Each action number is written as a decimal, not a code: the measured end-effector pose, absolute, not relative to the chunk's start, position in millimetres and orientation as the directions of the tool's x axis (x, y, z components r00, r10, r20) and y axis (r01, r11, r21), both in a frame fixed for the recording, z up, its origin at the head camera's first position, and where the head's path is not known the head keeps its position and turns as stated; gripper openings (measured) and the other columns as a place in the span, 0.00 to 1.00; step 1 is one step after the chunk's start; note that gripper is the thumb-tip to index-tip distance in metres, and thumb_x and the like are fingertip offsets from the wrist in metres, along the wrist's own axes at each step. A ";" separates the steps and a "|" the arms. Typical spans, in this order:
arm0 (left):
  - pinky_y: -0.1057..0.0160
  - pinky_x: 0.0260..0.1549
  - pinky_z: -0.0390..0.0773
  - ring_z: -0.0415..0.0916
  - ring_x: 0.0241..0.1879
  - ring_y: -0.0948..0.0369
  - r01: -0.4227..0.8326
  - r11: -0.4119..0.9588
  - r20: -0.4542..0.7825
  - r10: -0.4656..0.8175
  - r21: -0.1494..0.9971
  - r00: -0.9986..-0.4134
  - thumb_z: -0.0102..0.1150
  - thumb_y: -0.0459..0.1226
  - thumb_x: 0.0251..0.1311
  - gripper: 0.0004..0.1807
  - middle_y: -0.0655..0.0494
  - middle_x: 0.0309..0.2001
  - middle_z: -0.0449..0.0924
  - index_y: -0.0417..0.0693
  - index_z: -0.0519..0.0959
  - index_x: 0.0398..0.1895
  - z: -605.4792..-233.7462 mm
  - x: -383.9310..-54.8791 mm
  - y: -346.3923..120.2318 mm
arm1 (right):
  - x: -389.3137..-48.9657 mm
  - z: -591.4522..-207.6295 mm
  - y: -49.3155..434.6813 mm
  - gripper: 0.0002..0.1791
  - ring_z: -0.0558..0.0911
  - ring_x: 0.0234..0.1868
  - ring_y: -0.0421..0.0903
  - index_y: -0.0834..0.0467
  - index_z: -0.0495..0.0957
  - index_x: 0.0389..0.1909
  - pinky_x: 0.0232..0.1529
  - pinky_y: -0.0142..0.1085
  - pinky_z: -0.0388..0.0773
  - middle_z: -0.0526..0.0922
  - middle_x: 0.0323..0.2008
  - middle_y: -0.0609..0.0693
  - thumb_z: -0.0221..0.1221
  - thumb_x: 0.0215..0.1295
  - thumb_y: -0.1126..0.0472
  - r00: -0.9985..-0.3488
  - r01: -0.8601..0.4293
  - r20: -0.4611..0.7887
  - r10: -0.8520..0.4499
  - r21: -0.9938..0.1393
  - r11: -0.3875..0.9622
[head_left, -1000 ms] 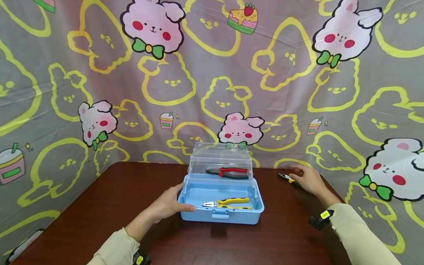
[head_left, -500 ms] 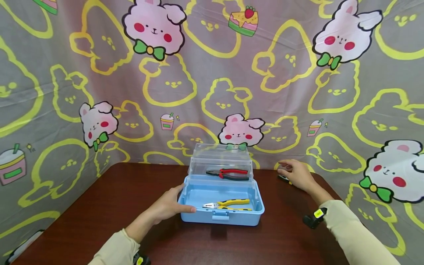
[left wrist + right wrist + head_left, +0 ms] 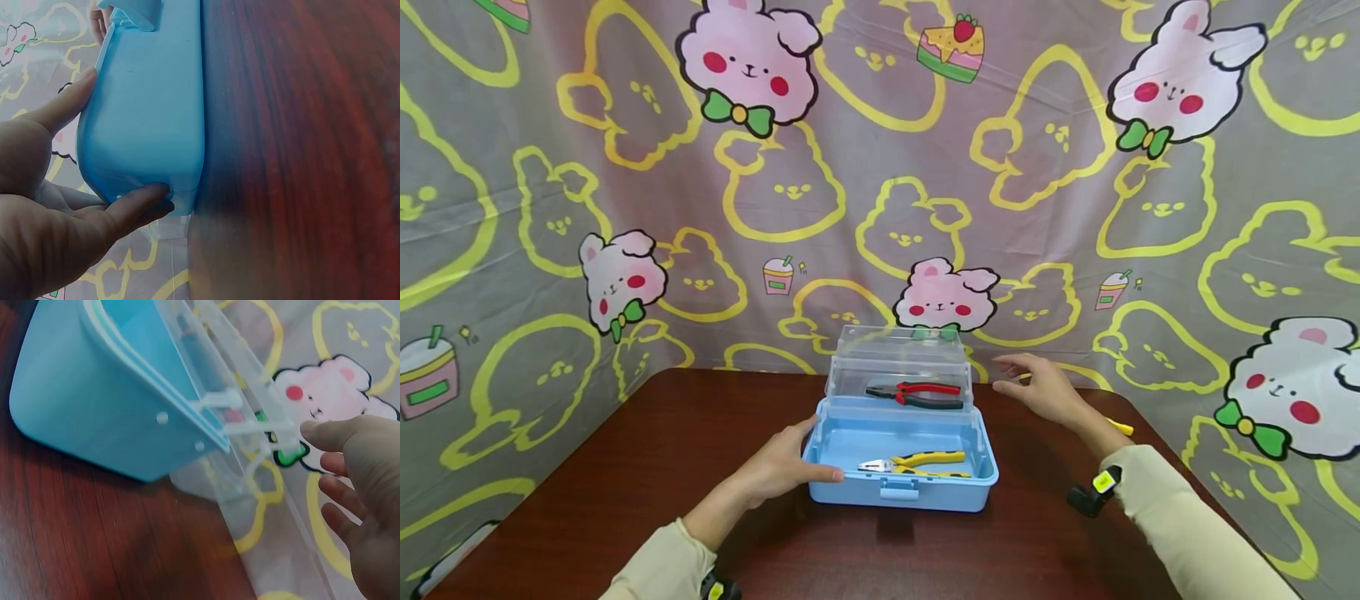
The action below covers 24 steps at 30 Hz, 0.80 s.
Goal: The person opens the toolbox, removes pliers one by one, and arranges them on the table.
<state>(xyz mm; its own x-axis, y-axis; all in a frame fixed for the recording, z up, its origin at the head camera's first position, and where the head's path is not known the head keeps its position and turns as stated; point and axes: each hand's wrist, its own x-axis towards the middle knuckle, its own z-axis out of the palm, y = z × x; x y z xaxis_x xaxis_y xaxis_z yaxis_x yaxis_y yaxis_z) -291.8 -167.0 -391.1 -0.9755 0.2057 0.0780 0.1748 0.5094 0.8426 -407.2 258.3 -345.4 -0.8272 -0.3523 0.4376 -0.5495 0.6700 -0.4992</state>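
A light-blue toolbox [image 3: 820, 492] stands on the table with its clear lid [image 3: 880, 340] raised. My left hand [image 3: 775, 467] holds its left front corner, thumb on the front rim and fingers along the side [image 3: 140, 200]. Inside the box lie yellow-handled pliers [image 3: 928, 457]. Red-and-black pliers [image 3: 931, 387] rest in the clear upper tray [image 3: 850, 383]. My right hand [image 3: 1043, 390] is in the air right of the lid, its fingers loosely bent around nothing. Behind the right forearm a yellow handle end [image 3: 1122, 427] shows; the rest of that tool is hidden.
The dark red-brown table [image 3: 700, 433] ends at a patterned curtain [image 3: 775, 192] behind and at both sides. White hinge arms [image 3: 256, 428] join the tray and lid to the box's right end.
My right hand has risen off the pliers on the table at right and moved left toward the lid, with nothing in it. The left hand keeps its place on the toolbox.
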 end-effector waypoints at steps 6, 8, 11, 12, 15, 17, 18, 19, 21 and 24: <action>0.38 0.63 0.68 0.70 0.64 0.46 0.182 0.503 0.082 0.214 0.845 -0.973 0.83 0.45 0.50 0.60 0.36 0.72 0.66 0.29 0.56 0.78 -391.5 -291.8 -167.3 | -405.3 -342.0 235.5 0.27 0.82 0.52 0.59 0.64 0.80 0.62 0.54 0.56 0.79 0.84 0.51 0.57 0.72 0.65 0.59 -0.832 -0.555 0.386 -0.398 -0.560 0.615; 0.38 0.63 0.68 0.70 0.64 0.46 0.183 0.504 0.083 0.215 0.844 -0.973 0.83 0.45 0.50 0.60 0.36 0.72 0.66 0.29 0.56 0.78 -391.6 -292.0 -167.4 | -405.0 -341.5 228.0 0.27 0.82 0.52 0.59 0.64 0.80 0.63 0.55 0.55 0.79 0.85 0.52 0.57 0.72 0.65 0.59 -0.826 -0.564 0.378 -0.419 -0.566 0.602; 0.39 0.62 0.68 0.70 0.64 0.46 0.189 0.504 0.087 0.219 0.843 -0.972 0.83 0.45 0.51 0.60 0.36 0.72 0.66 0.29 0.56 0.78 -391.9 -292.4 -167.9 | -405.6 -341.4 216.5 0.27 0.82 0.54 0.58 0.65 0.80 0.63 0.56 0.56 0.78 0.85 0.54 0.58 0.72 0.65 0.59 -0.807 -0.589 0.369 -0.461 -0.564 0.579; 0.39 0.62 0.68 0.70 0.64 0.46 0.191 0.504 0.089 0.219 0.842 -0.972 0.83 0.45 0.51 0.60 0.36 0.72 0.66 0.29 0.56 0.78 -392.0 -292.4 -168.0 | -406.1 -341.6 212.8 0.27 0.83 0.55 0.58 0.65 0.80 0.63 0.57 0.57 0.77 0.85 0.55 0.58 0.72 0.65 0.59 -0.801 -0.596 0.366 -0.474 -0.562 0.573; 0.39 0.62 0.69 0.71 0.63 0.47 0.194 0.500 0.091 0.224 0.844 -0.970 0.83 0.45 0.51 0.59 0.35 0.72 0.66 0.29 0.56 0.78 -392.4 -292.6 -168.1 | -408.6 -342.6 201.8 0.27 0.82 0.57 0.56 0.64 0.81 0.62 0.58 0.57 0.76 0.85 0.56 0.56 0.72 0.65 0.58 -0.792 -0.605 0.346 -0.503 -0.550 0.575; 0.39 0.62 0.69 0.71 0.62 0.47 0.189 0.500 0.086 0.222 0.845 -0.971 0.83 0.45 0.51 0.59 0.35 0.72 0.66 0.29 0.56 0.78 -392.2 -292.5 -168.0 | -411.5 -344.3 195.3 0.27 0.81 0.59 0.55 0.62 0.81 0.63 0.59 0.56 0.76 0.85 0.56 0.55 0.72 0.65 0.57 -0.795 -0.600 0.318 -0.517 -0.539 0.591; 0.39 0.62 0.69 0.71 0.62 0.47 0.186 0.501 0.084 0.220 0.845 -0.972 0.83 0.45 0.51 0.59 0.35 0.72 0.66 0.29 0.56 0.78 -392.2 -292.6 -168.0 | -413.1 -345.4 192.2 0.28 0.81 0.60 0.55 0.61 0.81 0.63 0.59 0.56 0.76 0.85 0.57 0.54 0.73 0.65 0.56 -0.798 -0.595 0.302 -0.521 -0.529 0.605; 0.39 0.62 0.69 0.71 0.62 0.46 0.190 0.505 0.086 0.222 0.842 -0.971 0.83 0.45 0.51 0.59 0.35 0.71 0.66 0.28 0.56 0.78 -392.0 -292.6 -168.2 | -414.8 -346.3 189.0 0.28 0.80 0.61 0.54 0.59 0.81 0.63 0.60 0.55 0.75 0.85 0.57 0.53 0.73 0.64 0.55 -0.805 -0.585 0.283 -0.521 -0.524 0.619; 0.39 0.62 0.69 0.71 0.62 0.46 0.187 0.507 0.084 0.219 0.842 -0.972 0.83 0.45 0.51 0.59 0.35 0.71 0.66 0.29 0.56 0.78 -391.8 -292.6 -168.3 | -417.7 -348.0 183.6 0.30 0.79 0.62 0.54 0.59 0.81 0.64 0.60 0.54 0.75 0.84 0.58 0.52 0.74 0.63 0.53 -0.811 -0.573 0.249 -0.529 -0.514 0.638; 0.39 0.62 0.69 0.71 0.62 0.46 0.188 0.507 0.086 0.218 0.841 -0.972 0.83 0.45 0.51 0.59 0.35 0.71 0.67 0.29 0.56 0.78 -391.8 -292.8 -168.4 | -420.2 -349.8 176.9 0.31 0.78 0.64 0.56 0.59 0.81 0.65 0.61 0.55 0.74 0.83 0.60 0.54 0.75 0.62 0.53 -0.814 -0.564 0.223 -0.536 -0.523 0.638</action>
<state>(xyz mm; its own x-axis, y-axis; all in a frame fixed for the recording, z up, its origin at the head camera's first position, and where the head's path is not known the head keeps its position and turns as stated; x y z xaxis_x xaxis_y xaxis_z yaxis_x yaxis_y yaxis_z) -292.8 -168.4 -391.8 -0.9722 0.2177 0.0858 0.1877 0.5070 0.8413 -420.2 176.9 -349.8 -0.8139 -0.5363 0.2235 -0.5644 0.6384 -0.5233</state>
